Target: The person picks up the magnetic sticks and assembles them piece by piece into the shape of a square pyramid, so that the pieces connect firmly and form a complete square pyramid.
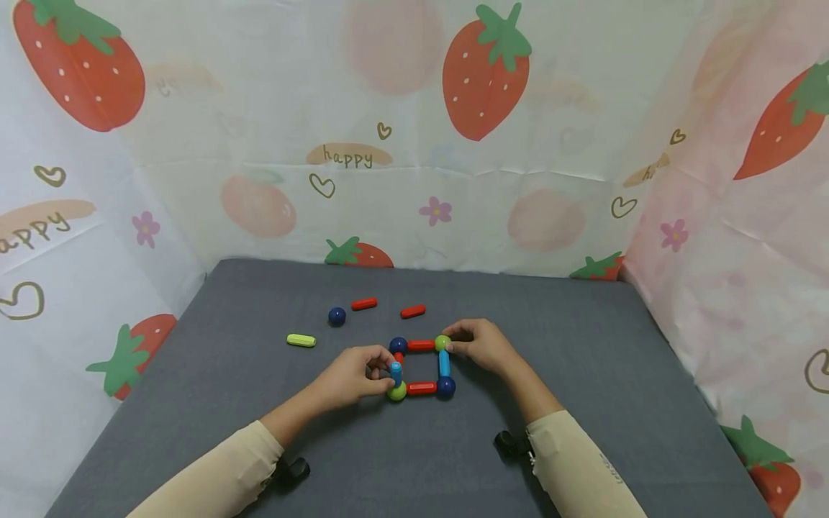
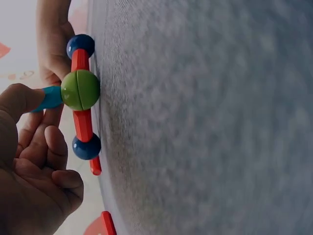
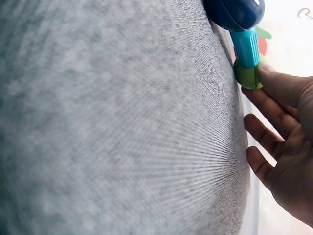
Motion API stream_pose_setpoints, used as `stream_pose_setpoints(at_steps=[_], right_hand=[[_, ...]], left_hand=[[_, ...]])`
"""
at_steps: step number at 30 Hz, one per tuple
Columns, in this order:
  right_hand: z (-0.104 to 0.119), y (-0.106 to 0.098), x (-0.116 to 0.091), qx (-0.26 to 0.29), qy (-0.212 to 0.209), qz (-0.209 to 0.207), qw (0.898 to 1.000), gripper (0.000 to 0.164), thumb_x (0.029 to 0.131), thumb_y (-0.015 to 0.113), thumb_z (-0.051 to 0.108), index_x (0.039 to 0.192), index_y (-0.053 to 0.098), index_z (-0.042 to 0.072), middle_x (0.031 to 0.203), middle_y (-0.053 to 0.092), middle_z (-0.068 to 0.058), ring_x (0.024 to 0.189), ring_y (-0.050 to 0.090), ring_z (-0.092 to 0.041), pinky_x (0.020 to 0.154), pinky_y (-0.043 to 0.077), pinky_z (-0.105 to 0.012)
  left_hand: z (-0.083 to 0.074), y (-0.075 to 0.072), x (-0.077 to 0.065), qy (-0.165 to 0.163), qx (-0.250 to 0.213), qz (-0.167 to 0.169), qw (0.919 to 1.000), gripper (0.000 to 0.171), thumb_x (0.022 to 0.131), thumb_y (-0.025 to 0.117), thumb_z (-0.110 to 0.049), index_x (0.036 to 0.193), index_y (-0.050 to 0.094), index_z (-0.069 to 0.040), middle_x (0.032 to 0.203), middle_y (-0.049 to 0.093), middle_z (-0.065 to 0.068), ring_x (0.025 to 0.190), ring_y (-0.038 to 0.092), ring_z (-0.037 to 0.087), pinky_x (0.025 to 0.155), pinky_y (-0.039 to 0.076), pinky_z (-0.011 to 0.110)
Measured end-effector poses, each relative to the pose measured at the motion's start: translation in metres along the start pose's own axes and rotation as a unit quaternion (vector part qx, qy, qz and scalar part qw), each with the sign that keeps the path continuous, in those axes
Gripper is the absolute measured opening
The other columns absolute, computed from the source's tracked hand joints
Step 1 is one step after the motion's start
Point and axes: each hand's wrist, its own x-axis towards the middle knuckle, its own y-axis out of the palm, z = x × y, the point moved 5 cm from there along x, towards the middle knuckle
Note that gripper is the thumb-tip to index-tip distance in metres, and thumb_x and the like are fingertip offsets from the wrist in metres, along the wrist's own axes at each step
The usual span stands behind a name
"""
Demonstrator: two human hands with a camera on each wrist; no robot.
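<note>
A square of magnetic rods and balls lies on the grey cloth. Its corners are a dark blue ball, a green ball, a second blue ball and a second green ball. Red rods form three sides and a blue rod the right one. My left hand pinches an upright blue rod that meets the near-left green ball. With thumb and index finger, my right hand pinches the far-right green ball; its other fingers are spread.
Beyond the square lie two loose red rods and a loose blue ball. A yellow-green rod is at the left. Strawberry-printed curtains border the table's back and sides.
</note>
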Motion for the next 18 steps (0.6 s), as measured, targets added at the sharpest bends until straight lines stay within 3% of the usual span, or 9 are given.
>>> stream_pose_setpoints(at_steps=[6,12,18], right_hand=[[0.001,0.0,0.0,-0.001,-0.001,0.002,1.0,0.022,0.093,0.077,0.022,0.115,0.077,0.021,0.112,0.073,0.003,0.106,0.065,-0.018,0.091,0.054,-0.041],[0.001,-0.001,0.001,-0.002,-0.001,0.001,1.0,0.022,0.093,0.077,0.022,0.115,0.077,0.02,0.112,0.073,0.003,0.106,0.065,-0.018,0.091,0.054,-0.041],[0.001,0.0,0.001,-0.005,-0.002,0.004,1.0,0.022,0.094,0.077,0.023,0.115,0.076,0.02,0.112,0.072,0.003,0.105,0.065,-0.018,0.091,0.054,-0.041]], left_hand=[[0.0,-0.001,0.0,0.014,0.015,0.01,0.9997,0.018,0.093,0.078,-0.023,0.105,0.066,-0.029,0.083,0.059,-0.003,0.075,0.056,0.014,0.056,0.044,0.025],[0.0,-0.01,0.005,0.018,0.041,0.038,0.9983,0.023,0.093,0.078,-0.023,0.111,0.065,-0.031,0.101,0.063,-0.006,0.093,0.057,0.015,0.073,0.052,0.03],[0.0,-0.029,0.019,0.027,0.07,0.015,0.9971,0.027,0.093,0.078,-0.02,0.117,0.067,-0.027,0.114,0.066,-0.01,0.1,0.055,0.017,0.082,0.051,0.033]])
